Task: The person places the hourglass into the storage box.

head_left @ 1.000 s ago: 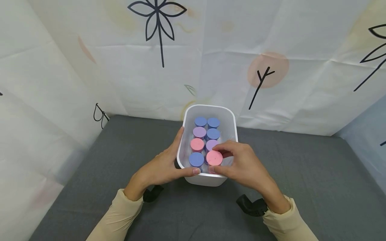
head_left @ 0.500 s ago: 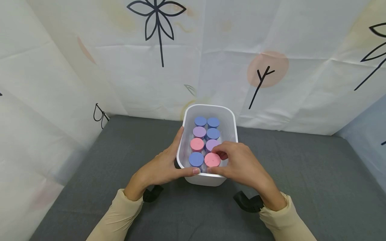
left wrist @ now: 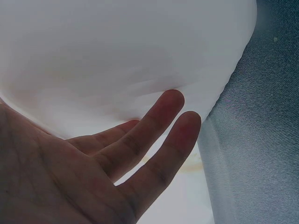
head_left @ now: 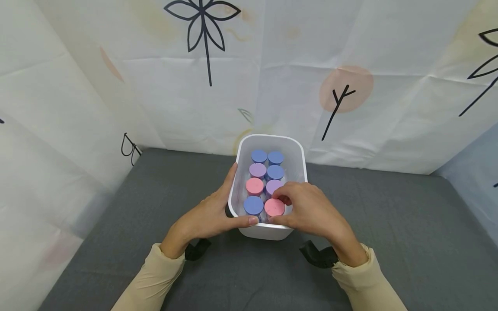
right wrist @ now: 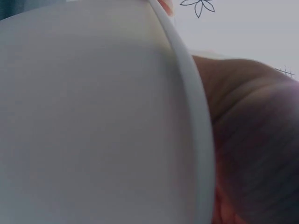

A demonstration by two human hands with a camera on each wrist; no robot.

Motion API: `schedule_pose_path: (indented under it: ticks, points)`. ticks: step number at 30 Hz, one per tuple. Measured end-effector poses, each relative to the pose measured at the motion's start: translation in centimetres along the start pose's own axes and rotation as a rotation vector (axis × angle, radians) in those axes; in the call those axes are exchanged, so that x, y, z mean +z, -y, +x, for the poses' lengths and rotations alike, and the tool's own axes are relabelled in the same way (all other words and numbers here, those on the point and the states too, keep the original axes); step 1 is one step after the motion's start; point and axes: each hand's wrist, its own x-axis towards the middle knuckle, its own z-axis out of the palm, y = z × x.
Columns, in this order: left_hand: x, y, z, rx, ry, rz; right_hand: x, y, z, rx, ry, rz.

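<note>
A white plastic bin (head_left: 266, 233) holds two rows of small clear jars with round blue, purple and pink lids. My right hand (head_left: 311, 209) reaches over the near right rim and pinches the nearest pink-lidded jar (head_left: 274, 207) between thumb and fingers. Beside that jar stands a blue-lidded jar (head_left: 253, 205); a purple-lidded jar (head_left: 274, 187) is just behind. My left hand (head_left: 208, 216) rests against the bin's near left corner, thumb along the front rim. The left wrist view shows its fingers (left wrist: 163, 154) fairly straight against the outer wall. The bin wall hides the right fingertips in the right wrist view.
The bin stands on a dark grey cloth-covered table (head_left: 369, 224). A pale printed curtain (head_left: 288, 86) closes off the back and sides, close behind the bin. Other lidded jars, including another pink-lidded jar (head_left: 254, 186), fill the bin's middle and far part.
My right hand has moved slightly left and lowered the pink-lidded jar into line beside the blue-lidded one. The left hand and the bin have stayed in place.
</note>
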Motion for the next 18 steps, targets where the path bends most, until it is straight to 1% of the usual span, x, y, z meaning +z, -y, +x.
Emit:
schedule_pose_path:
  ticks: [10,18]
  points:
    - [-0.08,-0.03,0.02,0.001,0.007,-0.014,-0.27,-0.03,0.22,0.01,0.041,0.009]
    - [-0.05,0.06,0.09,-0.001,0.01,-0.016,-0.28,-0.15,0.29,0.011,0.043,0.008]
